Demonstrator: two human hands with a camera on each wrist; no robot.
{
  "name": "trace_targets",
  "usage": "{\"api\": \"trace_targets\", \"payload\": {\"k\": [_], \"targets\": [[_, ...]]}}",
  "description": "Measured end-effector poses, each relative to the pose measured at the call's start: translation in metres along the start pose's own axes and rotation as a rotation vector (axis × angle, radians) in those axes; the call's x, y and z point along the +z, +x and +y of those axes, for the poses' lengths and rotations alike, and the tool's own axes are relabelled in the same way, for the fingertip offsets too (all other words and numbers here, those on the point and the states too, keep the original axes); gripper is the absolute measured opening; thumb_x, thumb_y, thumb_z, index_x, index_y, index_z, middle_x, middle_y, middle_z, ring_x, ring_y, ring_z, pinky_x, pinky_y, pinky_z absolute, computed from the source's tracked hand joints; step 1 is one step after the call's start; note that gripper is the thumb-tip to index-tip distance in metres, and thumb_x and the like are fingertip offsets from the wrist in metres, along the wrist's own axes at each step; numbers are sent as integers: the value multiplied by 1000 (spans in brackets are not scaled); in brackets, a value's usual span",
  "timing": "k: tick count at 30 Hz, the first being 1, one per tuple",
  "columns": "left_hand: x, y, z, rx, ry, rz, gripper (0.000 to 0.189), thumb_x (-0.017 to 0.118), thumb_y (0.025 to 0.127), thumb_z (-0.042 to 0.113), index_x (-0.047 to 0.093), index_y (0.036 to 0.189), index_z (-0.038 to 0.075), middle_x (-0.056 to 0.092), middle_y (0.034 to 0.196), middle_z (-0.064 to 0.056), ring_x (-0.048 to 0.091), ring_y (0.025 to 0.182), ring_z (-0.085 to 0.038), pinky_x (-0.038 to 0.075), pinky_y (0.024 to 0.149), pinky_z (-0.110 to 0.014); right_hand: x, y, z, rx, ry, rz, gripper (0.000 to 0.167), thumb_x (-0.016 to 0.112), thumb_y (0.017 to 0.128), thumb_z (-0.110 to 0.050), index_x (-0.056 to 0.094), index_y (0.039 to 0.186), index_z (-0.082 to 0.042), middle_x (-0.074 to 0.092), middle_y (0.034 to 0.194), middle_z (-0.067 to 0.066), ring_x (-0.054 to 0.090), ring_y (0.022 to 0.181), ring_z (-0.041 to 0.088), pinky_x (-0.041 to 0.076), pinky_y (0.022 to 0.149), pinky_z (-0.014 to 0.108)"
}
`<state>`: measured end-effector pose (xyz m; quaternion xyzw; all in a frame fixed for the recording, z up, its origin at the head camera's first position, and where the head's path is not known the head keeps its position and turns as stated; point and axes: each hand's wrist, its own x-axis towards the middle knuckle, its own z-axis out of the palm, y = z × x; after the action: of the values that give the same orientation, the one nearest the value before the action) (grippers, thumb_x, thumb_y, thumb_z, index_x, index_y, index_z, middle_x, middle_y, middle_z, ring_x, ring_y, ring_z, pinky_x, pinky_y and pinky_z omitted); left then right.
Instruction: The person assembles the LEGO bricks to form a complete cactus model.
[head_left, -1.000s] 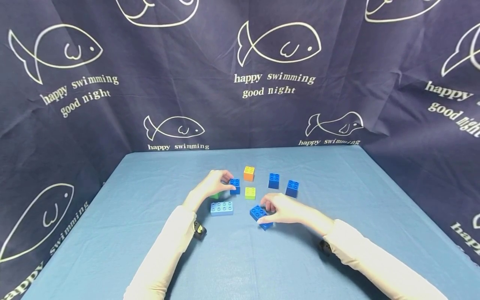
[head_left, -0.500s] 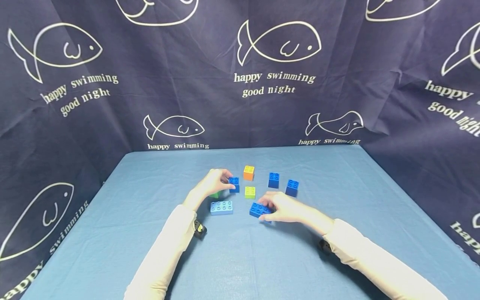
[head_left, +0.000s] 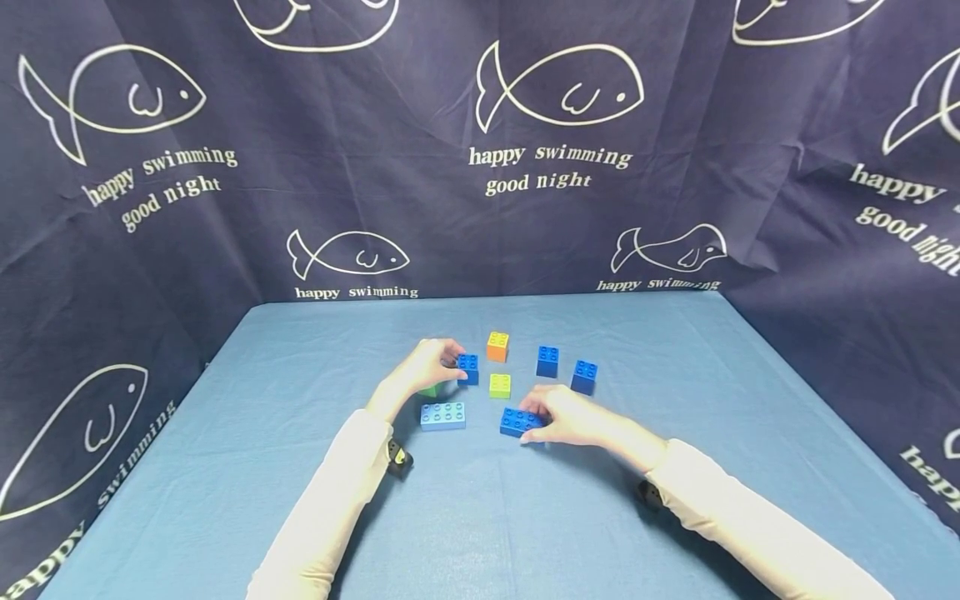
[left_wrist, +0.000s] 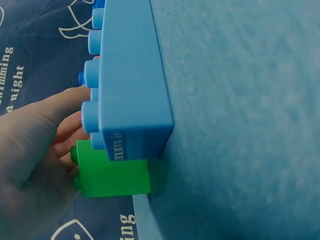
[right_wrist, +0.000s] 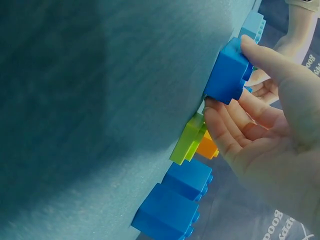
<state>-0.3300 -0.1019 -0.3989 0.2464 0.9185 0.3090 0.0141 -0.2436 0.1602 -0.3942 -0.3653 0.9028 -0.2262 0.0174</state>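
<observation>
My left hand (head_left: pixel 429 365) pinches a small square blue toy brick (head_left: pixel 468 370), thumb at its near side and fingers behind. In the left wrist view, a long light blue brick (left_wrist: pixel 132 75) hides most of those fingers. Beside the same palm sits a green brick (left_wrist: pixel 115 175), mostly covered by the hand in the head view. On the right, my right hand (head_left: pixel 566 415) grips a longer dark blue brick (head_left: pixel 516 422) by its right end. The right wrist view has the thumb on one side of this blue brick (right_wrist: pixel 225 75) and fingertips on the opposite side.
Between the hands lies a flat lime brick (head_left: pixel 500 386), with an orange brick (head_left: pixel 497 347) farther back. Two more square blue bricks (head_left: pixel 547 362) stand behind the right hand. A dark fish-print curtain (head_left: pixel 555 208) rises along the back edge of the blue-covered table (head_left: pixel 480 517).
The long dark blue brick in my right hand has turned from slanting to nearly lengthwise left to right. My left hand and its small blue brick have barely shifted.
</observation>
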Motion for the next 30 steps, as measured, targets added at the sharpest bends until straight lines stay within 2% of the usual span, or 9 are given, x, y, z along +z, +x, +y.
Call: {"api": "trace_targets", "payload": {"k": [4, 10, 17, 22, 30], "targets": [[1, -1, -1, 22, -21, 22, 36, 76, 79, 17, 63, 108, 2, 68, 103, -13, 65, 97, -26, 50, 89, -36, -1, -1, 2, -19, 3, 8, 34, 76, 78, -25, 67, 104, -5, 64, 93, 2, 57, 84, 14, 51, 79, 31], [0, -2, 0, 44, -62, 41, 37, 75, 79, 17, 62, 110, 2, 68, 103, -13, 65, 97, -26, 49, 89, -38, -7, -2, 6, -14, -22, 29, 32, 74, 79, -20, 67, 106, -4, 60, 92, 2, 53, 81, 13, 47, 72, 25], [-2, -3, 1, 36, -105, 88, 38, 75, 80, 19, 62, 112, 3, 68, 104, -12, 65, 98, -25, 49, 90, -39, -19, -2, 10, -33, -52, 88, 33, 73, 79, -18, 67, 109, -5, 59, 93, 4, 50, 80, 13, 43, 67, 22], [-3, -4, 5, 23, -127, 98, 39, 75, 80, 20, 62, 113, 4, 67, 106, -13, 64, 100, -25, 49, 91, -39, -25, -5, 12, -23, -60, 105, 33, 72, 80, -18, 68, 111, -5, 59, 96, 5, 51, 84, 15, 42, 67, 22], [-3, -7, 6, 66, -111, 108, 37, 75, 80, 18, 62, 111, 2, 68, 98, -13, 66, 90, -23, 53, 81, -32, -30, -11, 15, -37, -42, 169, 37, 75, 78, -18, 66, 112, -6, 61, 96, 4, 52, 81, 14, 43, 67, 24]]}}
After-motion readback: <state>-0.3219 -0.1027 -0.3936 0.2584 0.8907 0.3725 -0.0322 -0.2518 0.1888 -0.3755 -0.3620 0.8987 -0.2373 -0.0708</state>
